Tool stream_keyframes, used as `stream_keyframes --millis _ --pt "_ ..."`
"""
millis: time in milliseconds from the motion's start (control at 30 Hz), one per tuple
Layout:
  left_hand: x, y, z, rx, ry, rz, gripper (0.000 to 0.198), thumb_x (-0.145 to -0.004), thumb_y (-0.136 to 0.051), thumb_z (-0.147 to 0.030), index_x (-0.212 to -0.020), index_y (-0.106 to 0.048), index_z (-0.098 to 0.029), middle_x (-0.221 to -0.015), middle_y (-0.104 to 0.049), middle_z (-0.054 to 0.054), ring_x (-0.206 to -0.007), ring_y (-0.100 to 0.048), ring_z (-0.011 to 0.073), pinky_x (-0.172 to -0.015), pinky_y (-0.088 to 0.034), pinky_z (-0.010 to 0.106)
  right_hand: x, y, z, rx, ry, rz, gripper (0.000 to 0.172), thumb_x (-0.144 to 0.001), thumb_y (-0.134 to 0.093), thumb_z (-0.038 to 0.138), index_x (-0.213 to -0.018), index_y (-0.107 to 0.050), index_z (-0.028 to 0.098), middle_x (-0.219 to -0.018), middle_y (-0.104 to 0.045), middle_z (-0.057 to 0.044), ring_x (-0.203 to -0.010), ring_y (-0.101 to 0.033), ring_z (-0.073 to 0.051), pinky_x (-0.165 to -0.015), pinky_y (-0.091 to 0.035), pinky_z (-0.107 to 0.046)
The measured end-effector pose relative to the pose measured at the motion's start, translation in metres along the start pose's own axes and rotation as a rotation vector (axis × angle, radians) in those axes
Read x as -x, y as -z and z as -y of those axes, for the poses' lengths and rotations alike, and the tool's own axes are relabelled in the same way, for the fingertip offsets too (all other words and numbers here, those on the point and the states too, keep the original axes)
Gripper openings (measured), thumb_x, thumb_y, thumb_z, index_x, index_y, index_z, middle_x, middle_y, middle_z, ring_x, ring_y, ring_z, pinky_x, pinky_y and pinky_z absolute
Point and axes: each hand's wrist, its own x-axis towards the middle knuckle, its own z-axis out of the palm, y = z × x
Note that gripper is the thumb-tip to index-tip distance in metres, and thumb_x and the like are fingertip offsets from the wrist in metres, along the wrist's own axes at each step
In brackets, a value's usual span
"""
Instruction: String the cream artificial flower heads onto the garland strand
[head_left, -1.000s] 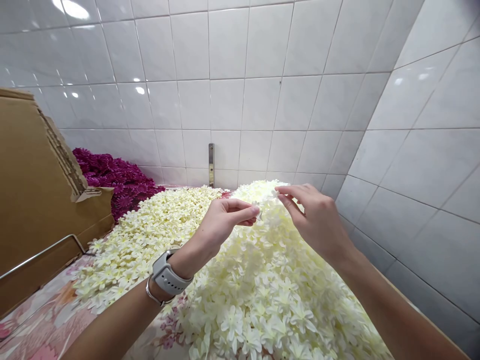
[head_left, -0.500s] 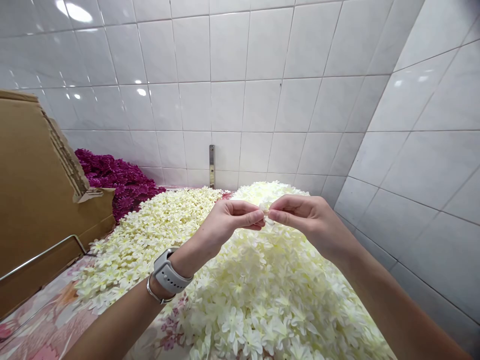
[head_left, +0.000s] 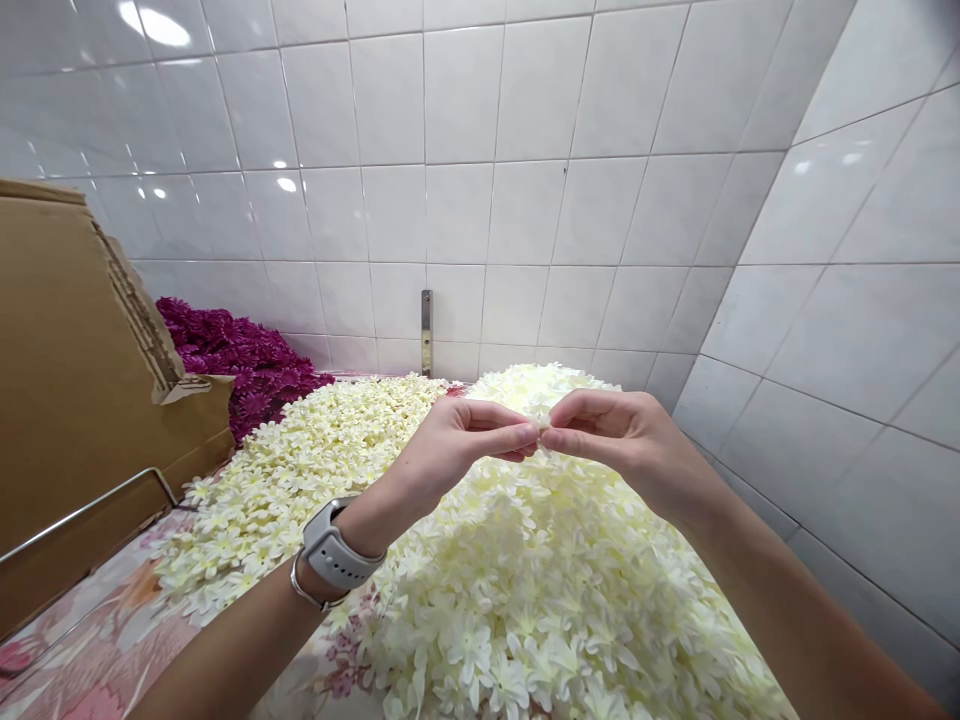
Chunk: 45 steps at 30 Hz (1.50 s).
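Note:
My left hand (head_left: 472, 435) and my right hand (head_left: 611, 430) meet fingertip to fingertip above a large heap of pale cream flowers (head_left: 517, 580). Between the pinched fingers sits a small white flower (head_left: 541, 413), partly covered by the fingertips. Thumb and forefinger of each hand press together on it. Its stem end, if any, is too small to make out. A grey watch (head_left: 337, 550) and a thin bracelet are on my left wrist.
Smaller yellowish-white flowers (head_left: 345, 440) spread to the left, with a purple flower pile (head_left: 247, 365) behind them. A cardboard box (head_left: 97, 400) and a bent metal rod (head_left: 90, 510) stand at left. White tiled walls (head_left: 525, 220) close the back and right; a floral cloth (head_left: 142, 640) lies below.
Both hands hold nearly the same place, with the fingertips shifted slightly right. The small white flower now stands a little more upright between them. The view has moved slightly.

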Motion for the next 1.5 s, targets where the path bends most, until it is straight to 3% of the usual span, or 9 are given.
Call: stream_keyframes --millis 233,633,733,900,1033,1133,1200,1367,1500 --pt "0.000 0.001 -0.001 -0.009 -0.012 -0.035 0.015 -0.070 -0.068 -0.030 -0.070 -0.072 -0.015 -0.070 -0.067 0.004 -0.070 -0.060 0.0136 -0.073 -0.047 0.028 -0.002 0.006 -0.006 0.029 -0.007 -0.047 0.028 -0.071 -0.068 0.045 -0.072 -0.070 0.018 -0.073 -0.065 -0.005 -0.072 -0.057 -0.017 -0.067 -0.046 -0.029" --pt "-0.008 0.007 0.007 -0.011 0.008 -0.251 0.020 -0.069 -0.068 -0.032 -0.068 -0.066 -0.013 -0.068 -0.063 0.002 -0.067 -0.057 0.0127 -0.072 -0.047 0.029 -0.008 0.013 -0.014 -0.079 -0.091 -0.407 0.029 -0.064 -0.072 0.044 -0.070 -0.066 0.017 -0.073 -0.060 -0.005 -0.068 -0.051 -0.014 -0.065 -0.042 -0.028" --pt "-0.006 0.005 0.005 0.027 0.011 -0.189 0.017 -0.072 -0.065 -0.031 -0.069 -0.064 -0.014 -0.073 -0.062 0.002 -0.073 -0.058 0.0132 -0.076 -0.047 0.030 -0.010 0.011 -0.015 -0.191 -0.148 -0.336 0.030 -0.059 -0.077 0.039 -0.076 -0.065 0.018 -0.075 -0.061 -0.004 -0.068 -0.054 -0.014 -0.061 -0.042 -0.027" --pt "0.004 -0.008 -0.001 0.017 -0.022 0.057 0.012 -0.079 -0.058 -0.027 -0.074 -0.059 -0.016 -0.092 -0.062 0.004 -0.091 -0.057 0.0156 -0.085 -0.043 0.030 -0.010 -0.002 -0.014 -0.332 -0.198 -0.216 0.026 -0.060 -0.077 0.037 -0.075 -0.067 0.019 -0.074 -0.063 -0.003 -0.068 -0.056 -0.014 -0.063 -0.043 -0.025" --pt "0.009 -0.010 -0.005 -0.092 -0.082 0.094 0.015 -0.083 -0.054 -0.028 -0.072 -0.055 -0.017 -0.107 -0.061 0.006 -0.106 -0.053 0.0184 -0.091 -0.038 0.030 -0.008 -0.002 -0.013 -0.380 -0.206 -0.127 0.022 -0.071 -0.071 0.039 -0.080 -0.069 0.020 -0.084 -0.065 -0.004 -0.078 -0.058 -0.015 -0.069 -0.045 -0.025" --pt "0.009 -0.009 -0.005 -0.134 -0.096 0.128 0.015 -0.082 -0.055 -0.029 -0.073 -0.058 -0.017 -0.104 -0.061 0.006 -0.103 -0.053 0.0185 -0.088 -0.041 0.030 -0.008 0.001 -0.015 -0.444 -0.245 -0.063 0.016 -0.067 -0.075 0.032 -0.078 -0.068 0.023 -0.082 -0.064 -0.001 -0.079 -0.059 -0.014 -0.069 -0.044 -0.023" --pt "0.008 -0.009 -0.002 -0.114 -0.096 0.087 0.015 -0.080 -0.057 -0.029 -0.071 -0.060 -0.016 -0.095 -0.062 0.004 -0.094 -0.056 0.0168 -0.084 -0.043 0.029 -0.009 0.001 -0.016 -0.500 -0.263 -0.051 0.016 -0.065 -0.077 0.028 -0.077 -0.068 0.024 -0.080 -0.063 0.001 -0.078 -0.058 -0.012 -0.069 -0.044 -0.022" --pt "0.003 -0.010 0.003 0.003 -0.077 -0.171 0.014 -0.073 -0.063 -0.029 -0.070 -0.062 -0.015 -0.075 -0.059 0.002 -0.077 -0.056 0.0145 -0.071 -0.047 0.027 -0.011 0.003 -0.018 -0.496 -0.252 -0.124 0.019 -0.063 -0.078 0.028 -0.079 -0.071 0.021 -0.084 -0.062 -0.002 -0.077 -0.056 -0.011 -0.073 -0.045 -0.023" --pt "0.002 -0.008 0.001 0.030 -0.064 -0.243 0.015 -0.069 -0.067 -0.030 -0.066 -0.063 -0.015 -0.073 -0.059 0.001 -0.075 -0.056 0.0142 -0.068 -0.047 0.027 -0.010 0.005 -0.015 -0.443 -0.233 -0.181 0.016 -0.065 -0.076 0.028 -0.078 -0.070 0.020 -0.085 -0.061 -0.003 -0.076 -0.055 -0.011 -0.070 -0.045 -0.022"
